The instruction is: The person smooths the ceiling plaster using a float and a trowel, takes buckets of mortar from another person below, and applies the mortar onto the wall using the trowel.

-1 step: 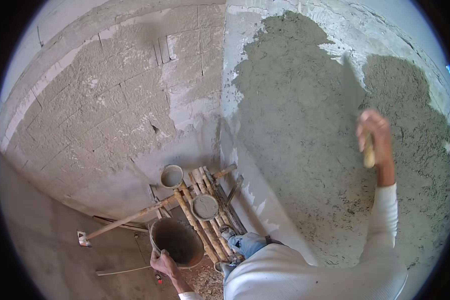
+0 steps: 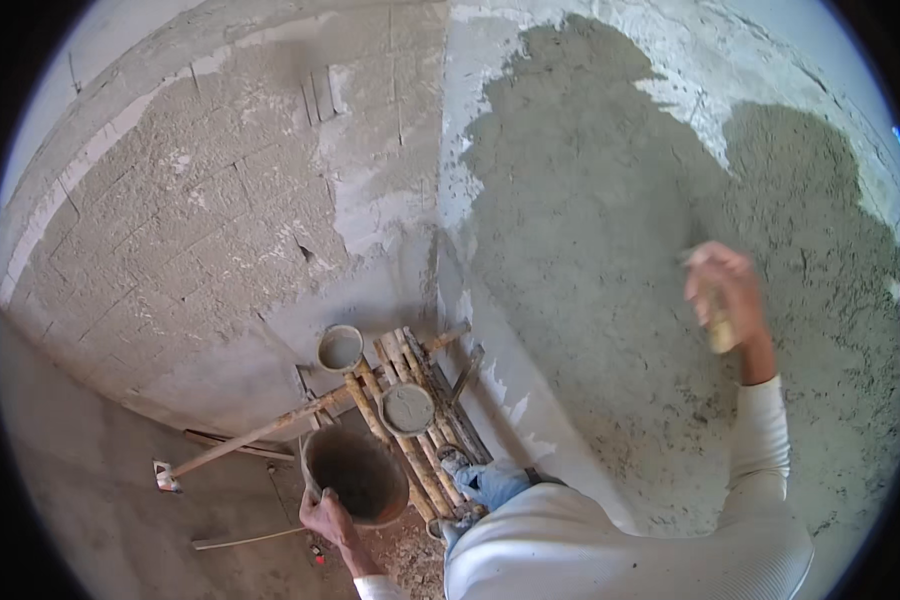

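Note:
My right hand (image 2: 727, 290) is raised in front of the right wall, closed around the wooden handle of a trowel (image 2: 721, 334). The trowel's blade is smeared by motion and hard to tell from the grey wet mortar (image 2: 580, 200) spread on that wall. Low on the left, my left hand (image 2: 330, 518) grips the rim of a dark bucket (image 2: 394, 482), which is tilted with its mouth toward me. The inside of the bucket is dark, and I cannot make out how much it holds.
Under my feet is a platform of wooden poles (image 2: 417, 465). Two round pails of grey mortar, one farther (image 2: 323, 361) and one nearer (image 2: 407, 434), stand on it. The left wall (image 2: 200, 220) is rough blockwork. Boards and debris lie on the floor (image 2: 170, 470) below.
My right hand has moved down and slightly left along the wall with the trowel. The left hand still holds the bucket, which has barely shifted.

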### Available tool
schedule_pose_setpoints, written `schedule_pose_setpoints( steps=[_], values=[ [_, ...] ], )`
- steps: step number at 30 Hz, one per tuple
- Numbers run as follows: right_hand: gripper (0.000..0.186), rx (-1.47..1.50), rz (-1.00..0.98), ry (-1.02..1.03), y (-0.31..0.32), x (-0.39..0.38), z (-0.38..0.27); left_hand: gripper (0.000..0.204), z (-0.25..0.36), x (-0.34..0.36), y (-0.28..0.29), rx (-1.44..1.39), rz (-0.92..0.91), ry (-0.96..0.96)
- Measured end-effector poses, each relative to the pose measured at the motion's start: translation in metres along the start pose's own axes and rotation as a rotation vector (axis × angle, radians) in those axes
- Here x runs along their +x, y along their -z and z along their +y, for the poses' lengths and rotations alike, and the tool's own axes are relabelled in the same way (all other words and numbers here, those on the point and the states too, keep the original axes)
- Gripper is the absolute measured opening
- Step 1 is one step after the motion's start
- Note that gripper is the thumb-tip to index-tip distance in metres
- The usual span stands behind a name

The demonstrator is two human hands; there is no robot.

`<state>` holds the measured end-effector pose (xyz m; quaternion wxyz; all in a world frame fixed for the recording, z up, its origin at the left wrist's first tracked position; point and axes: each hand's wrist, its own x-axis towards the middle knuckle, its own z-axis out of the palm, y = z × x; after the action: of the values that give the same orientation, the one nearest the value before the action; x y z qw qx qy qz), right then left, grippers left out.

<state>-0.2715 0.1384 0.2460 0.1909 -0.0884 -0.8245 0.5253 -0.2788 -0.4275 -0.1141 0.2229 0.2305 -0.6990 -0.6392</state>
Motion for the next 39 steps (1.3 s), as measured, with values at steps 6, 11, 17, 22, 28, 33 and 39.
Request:
schedule_pose_setpoints(
  steps=[6, 11, 17, 22, 28, 33, 39],
  values=[
    [0.035, -0.430, -0.892, -0.267, -0.185, -0.083, 0.139, 0.011, 0.029, 0.003, -0.082, 0.114, -0.247, -0.021],
    [0.038, -0.590, -0.781, 0.142, -0.312, -0.102, 0.176, 0.006, 0.110, -0.020, -0.136, 0.123, -0.490, -0.126],
    [0.008, -0.830, -0.613, 0.368, -0.321, -0.112, 0.110, 0.032, 0.124, 0.004, -0.142, -0.013, -0.515, -0.103],
    [0.013, -0.827, -0.583, 0.533, -0.332, -0.107, 0.134, 0.034, 0.139, 0.010, -0.139, -0.060, -0.556, -0.224],
    [0.011, -0.732, -0.556, 0.618, -0.345, -0.093, 0.120, 0.041, 0.133, 0.016, -0.120, 0.064, -0.559, -0.280],
    [0.025, -0.680, -0.619, 0.342, -0.336, -0.080, 0.085, 0.041, 0.144, 0.007, -0.102, 0.159, -0.553, -0.306],
    [0.031, -0.387, -1.125, -0.309, -0.338, -0.068, 0.107, 0.026, 0.164, -0.005, -0.082, -0.011, -0.604, -0.436]
  ],
)
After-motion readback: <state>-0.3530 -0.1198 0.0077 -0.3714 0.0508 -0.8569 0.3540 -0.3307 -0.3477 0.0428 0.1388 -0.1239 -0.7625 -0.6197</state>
